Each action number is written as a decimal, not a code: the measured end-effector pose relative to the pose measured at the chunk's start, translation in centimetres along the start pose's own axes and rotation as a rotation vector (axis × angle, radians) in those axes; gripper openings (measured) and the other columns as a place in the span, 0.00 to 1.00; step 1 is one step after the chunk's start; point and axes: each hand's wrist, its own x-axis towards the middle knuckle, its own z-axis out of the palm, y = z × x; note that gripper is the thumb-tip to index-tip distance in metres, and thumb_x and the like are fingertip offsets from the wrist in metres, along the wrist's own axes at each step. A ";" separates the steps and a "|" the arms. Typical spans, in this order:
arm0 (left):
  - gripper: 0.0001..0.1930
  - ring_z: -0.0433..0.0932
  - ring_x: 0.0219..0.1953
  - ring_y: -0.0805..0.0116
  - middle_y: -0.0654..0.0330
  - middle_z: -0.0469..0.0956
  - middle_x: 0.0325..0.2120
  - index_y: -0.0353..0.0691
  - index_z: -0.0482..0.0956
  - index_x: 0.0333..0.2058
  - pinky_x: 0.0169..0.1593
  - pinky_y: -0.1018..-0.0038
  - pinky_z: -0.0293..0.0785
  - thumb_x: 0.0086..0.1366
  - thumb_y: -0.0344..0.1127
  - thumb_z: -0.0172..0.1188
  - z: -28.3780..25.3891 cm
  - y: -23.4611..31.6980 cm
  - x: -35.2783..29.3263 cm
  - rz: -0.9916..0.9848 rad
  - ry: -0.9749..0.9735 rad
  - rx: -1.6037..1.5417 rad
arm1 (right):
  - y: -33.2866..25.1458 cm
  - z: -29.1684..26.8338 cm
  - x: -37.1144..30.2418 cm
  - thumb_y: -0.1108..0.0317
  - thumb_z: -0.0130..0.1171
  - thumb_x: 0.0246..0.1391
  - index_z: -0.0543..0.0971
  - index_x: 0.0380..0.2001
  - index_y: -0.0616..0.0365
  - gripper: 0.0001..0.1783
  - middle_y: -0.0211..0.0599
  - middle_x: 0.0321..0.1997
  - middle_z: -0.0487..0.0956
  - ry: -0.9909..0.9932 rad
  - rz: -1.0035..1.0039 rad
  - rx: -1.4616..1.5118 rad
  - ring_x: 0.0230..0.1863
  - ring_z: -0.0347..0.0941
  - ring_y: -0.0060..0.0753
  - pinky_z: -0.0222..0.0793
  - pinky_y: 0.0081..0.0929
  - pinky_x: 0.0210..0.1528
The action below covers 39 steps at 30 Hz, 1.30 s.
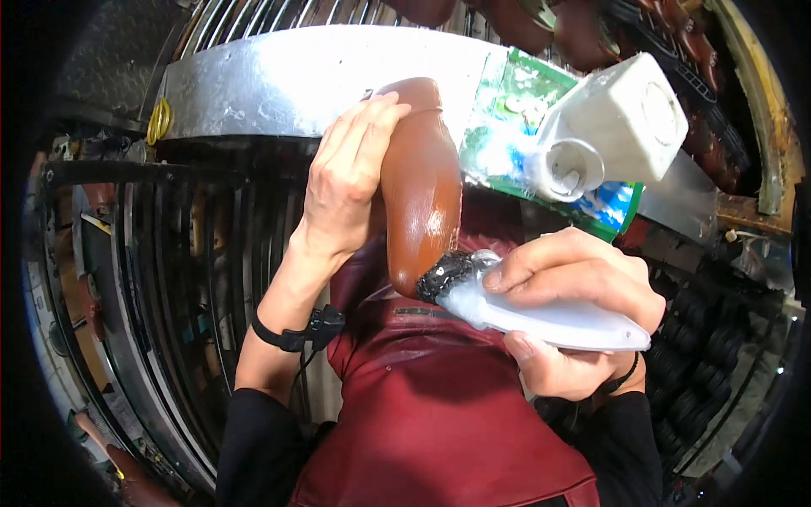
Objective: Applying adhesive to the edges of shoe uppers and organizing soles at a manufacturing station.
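A glossy brown leather shoe upper (422, 194), apparently stretched over a last, stands lengthwise in front of me, its far end resting against the metal bench. My left hand (353, 165) grips its far left side, fingers wrapped over the top and the thumb hidden. In my right hand (583, 287) is a brush (562, 323) with a pale, flat plastic handle, held between thumb and fingers. Its dark, wet-looking head touches the near right edge of the shoe upper, at the rounded end. A dark red apron (422, 397) lies below both hands.
A bare metal bench top (279, 80) curves across the far side. On its right are a whitish plastic bottle (621, 118), a clear cup (570, 169) and a green printed sheet (532, 80). Black metal racks (135, 279) stand left. Brown shoes (583, 34) sit at the far right.
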 end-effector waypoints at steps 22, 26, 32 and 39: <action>0.48 0.85 0.49 0.62 0.55 0.83 0.48 0.34 0.72 0.66 0.49 0.64 0.88 0.41 0.06 0.73 2.3 -7.8 6.1 -0.715 -0.016 -1.124 | 11.8 -3.8 -1.8 0.75 0.68 0.61 0.84 0.38 0.68 0.06 0.37 0.30 0.85 0.712 0.365 0.301 0.25 0.79 0.24 0.73 0.21 0.27; 0.43 0.84 0.53 0.55 0.45 0.81 0.53 0.20 0.71 0.61 0.62 0.63 0.76 0.47 0.34 0.74 -0.3 -3.7 2.7 -0.682 0.021 -1.198 | 9.7 -4.2 -4.5 0.66 0.67 0.67 0.84 0.39 0.68 0.12 0.35 0.23 0.81 0.944 0.269 0.000 0.18 0.76 0.22 0.67 0.19 0.19; 0.49 0.79 0.61 0.52 0.39 0.78 0.58 0.17 0.67 0.65 0.68 0.61 0.70 0.50 0.39 0.80 2.4 0.6 -3.6 -0.815 -0.004 -1.208 | 12.9 -1.6 -5.5 0.74 0.67 0.64 0.85 0.40 0.71 0.08 0.40 0.34 0.84 0.952 0.371 -0.067 0.20 0.76 0.20 0.69 0.18 0.18; 0.49 0.79 0.61 0.50 0.37 0.79 0.57 0.18 0.70 0.64 0.68 0.60 0.72 0.45 0.34 0.82 1.4 2.4 -5.1 -0.830 -0.085 -1.223 | 11.9 -1.7 -5.1 0.62 0.63 0.69 0.81 0.36 0.66 0.16 0.43 0.26 0.83 1.171 0.520 0.519 0.14 0.76 0.31 0.70 0.25 0.13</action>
